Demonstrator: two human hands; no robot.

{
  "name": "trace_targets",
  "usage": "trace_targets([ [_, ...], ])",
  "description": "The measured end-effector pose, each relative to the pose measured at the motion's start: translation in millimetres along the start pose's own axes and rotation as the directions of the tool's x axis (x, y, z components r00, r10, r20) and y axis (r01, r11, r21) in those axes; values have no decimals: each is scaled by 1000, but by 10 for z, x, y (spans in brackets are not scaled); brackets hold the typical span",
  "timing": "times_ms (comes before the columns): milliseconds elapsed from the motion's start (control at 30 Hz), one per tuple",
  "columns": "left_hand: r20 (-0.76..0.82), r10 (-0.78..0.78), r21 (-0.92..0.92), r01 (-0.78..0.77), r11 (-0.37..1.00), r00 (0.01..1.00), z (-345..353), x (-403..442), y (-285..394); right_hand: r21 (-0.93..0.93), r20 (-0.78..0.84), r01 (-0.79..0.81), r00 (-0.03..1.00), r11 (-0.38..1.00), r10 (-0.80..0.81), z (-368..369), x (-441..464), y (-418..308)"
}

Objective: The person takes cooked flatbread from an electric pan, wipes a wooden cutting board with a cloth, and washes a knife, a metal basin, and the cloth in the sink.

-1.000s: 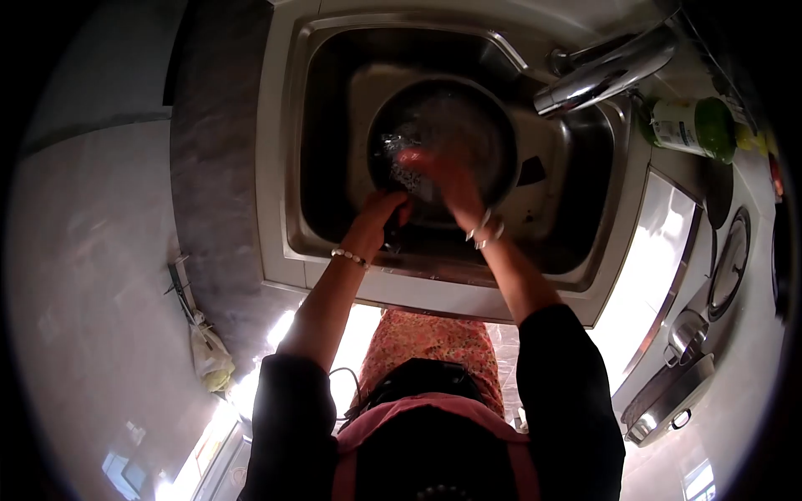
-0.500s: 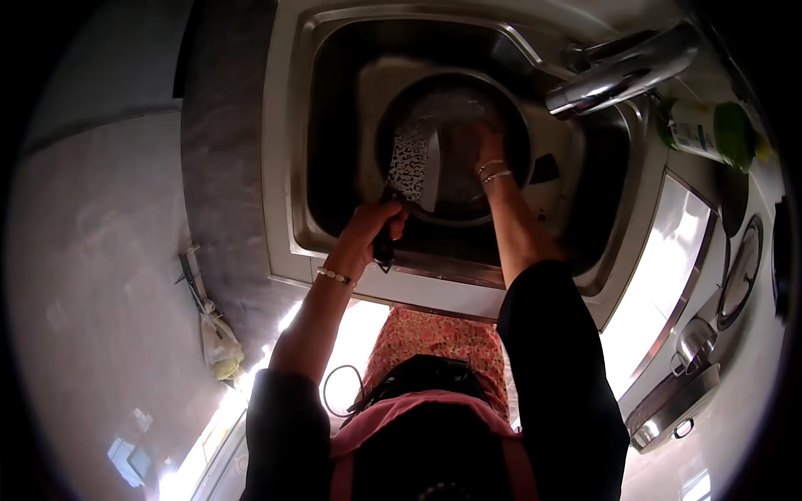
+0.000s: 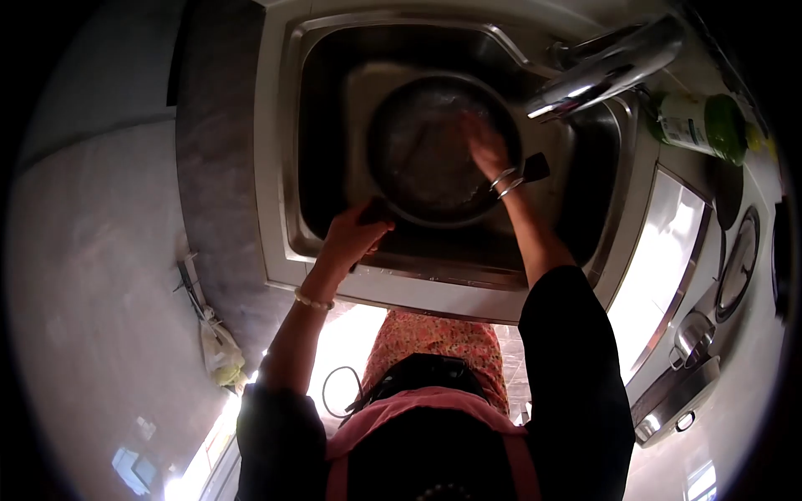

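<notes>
A round dark frying pan [image 3: 405, 188] sits in the metal sink, with a wet sheen and what looks like water inside. At its lower left rim my left hand [image 3: 355, 238] is closed around the dark handle, most of which the fingers hide. My right hand [image 3: 486, 146] reaches into the pan from the right, fingers stretched out over the inner surface and slightly blurred. No object shows in it. Close to the right wrist, a small black flat piece [image 3: 537, 167] juts out beside the pan's rim.
The sink rim [image 3: 280, 167] surrounds the pan. A chrome faucet [image 3: 610, 75] hangs over the right side. Beyond it stands a green and white bottle [image 3: 702, 123]. Steel cookware [image 3: 693, 338] and a lid [image 3: 738, 265] are at the right. A bag [image 3: 220, 346] hangs at the left.
My right hand has shifted up and out from the pan's middle, its fingers now clearer. My left hand has moved slightly left with the handle, and the bright speckled reflection in the pan has gone.
</notes>
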State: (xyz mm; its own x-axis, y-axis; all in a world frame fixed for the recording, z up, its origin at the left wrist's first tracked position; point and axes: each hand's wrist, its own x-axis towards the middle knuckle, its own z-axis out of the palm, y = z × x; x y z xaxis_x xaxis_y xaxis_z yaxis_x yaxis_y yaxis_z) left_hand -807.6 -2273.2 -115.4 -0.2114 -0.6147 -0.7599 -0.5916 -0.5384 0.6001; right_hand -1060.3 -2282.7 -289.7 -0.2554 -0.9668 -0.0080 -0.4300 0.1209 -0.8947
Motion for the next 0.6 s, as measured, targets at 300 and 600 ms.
trace_targets([
  [300,48,627,929,-265,258,778,-110,-1,-111,860,494,-496,745,-124,448,423,-200,56],
  [600,57,557,940,-233,251,828,88,-11,186,17,184,496,852,868,-490,306,-354,-1399],
])
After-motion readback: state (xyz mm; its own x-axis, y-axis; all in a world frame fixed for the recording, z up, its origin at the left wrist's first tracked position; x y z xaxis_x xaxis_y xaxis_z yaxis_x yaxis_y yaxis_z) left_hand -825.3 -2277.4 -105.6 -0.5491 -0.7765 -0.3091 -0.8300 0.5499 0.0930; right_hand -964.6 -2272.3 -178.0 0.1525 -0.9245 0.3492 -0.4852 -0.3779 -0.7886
